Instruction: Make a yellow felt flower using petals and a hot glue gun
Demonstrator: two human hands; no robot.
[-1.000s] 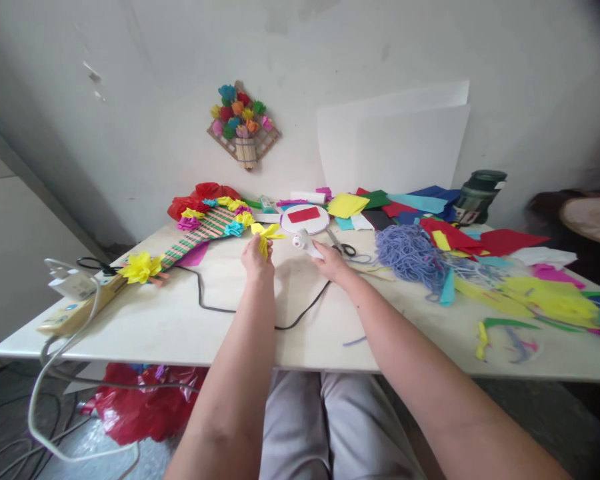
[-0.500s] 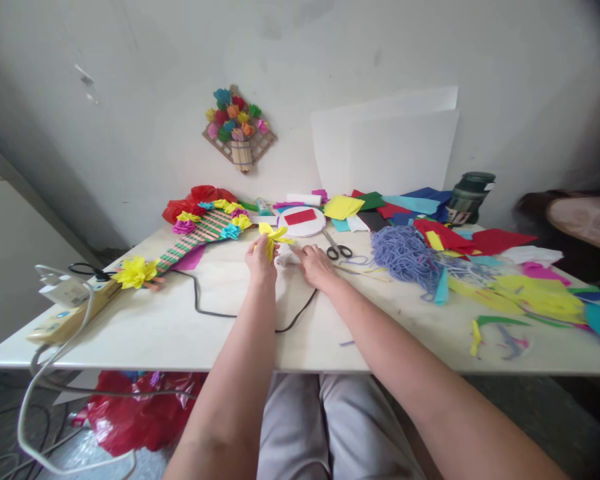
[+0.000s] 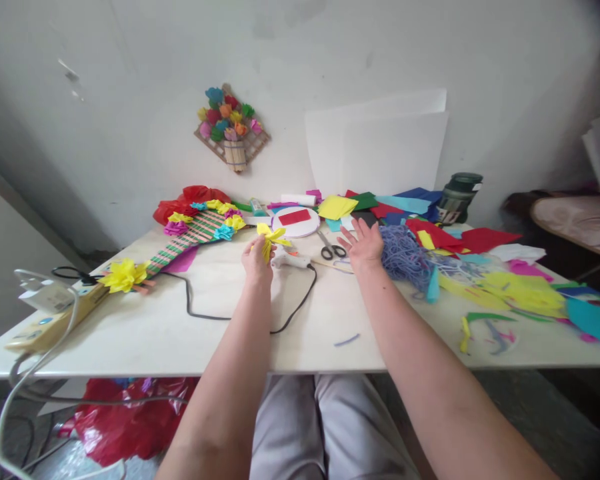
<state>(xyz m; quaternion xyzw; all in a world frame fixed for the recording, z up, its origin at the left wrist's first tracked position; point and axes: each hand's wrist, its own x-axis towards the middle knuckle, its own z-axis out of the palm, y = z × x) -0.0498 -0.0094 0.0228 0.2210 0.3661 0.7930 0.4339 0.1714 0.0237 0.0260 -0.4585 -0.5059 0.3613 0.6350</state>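
While the left hand [image 3: 258, 260] pinches a yellow flower [image 3: 272, 235], right hand [image 3: 364, 245] spread, grazing the glue gun [image 3: 298, 261] beside the left could burn.

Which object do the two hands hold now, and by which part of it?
The left hand holds the yellow paper flower by its narrow lower part, the petals spreading above. The right hand is open and holds nothing.
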